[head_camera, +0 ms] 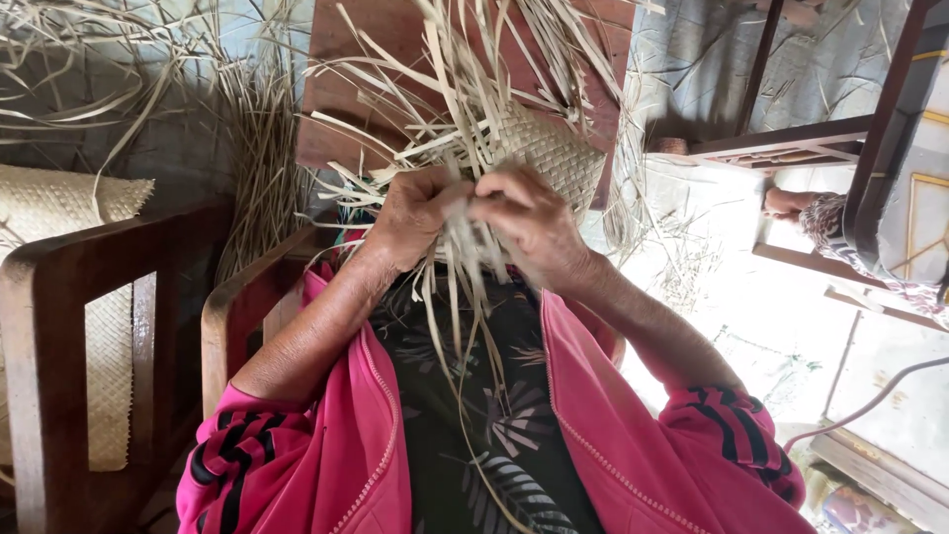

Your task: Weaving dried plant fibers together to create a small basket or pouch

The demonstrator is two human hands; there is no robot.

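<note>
Weaving in hand, part plaited and part loose.

Both hands meet at the near edge of a small woven piece (pixel 549 148) held in front of the chest: the left hand (pixel 413 216) is clenched on a bunch of pale strips (pixel 465 247), and the right hand (pixel 529 222) pinches the same bunch just beside it. The piece shows a tight, finished patch of plaiting on its right side, seemingly a rounded pouch or basket, though the strips hide much of its shape. What is left appears to be a good deal: many loose strip ends (pixel 435 89) stick up and fan out unwoven, and long ends hang down over the lap. A finished mat (pixel 59 208) drapes over the wooden chair (pixel 109 257) at left, with more raw strips piled behind.
</note>
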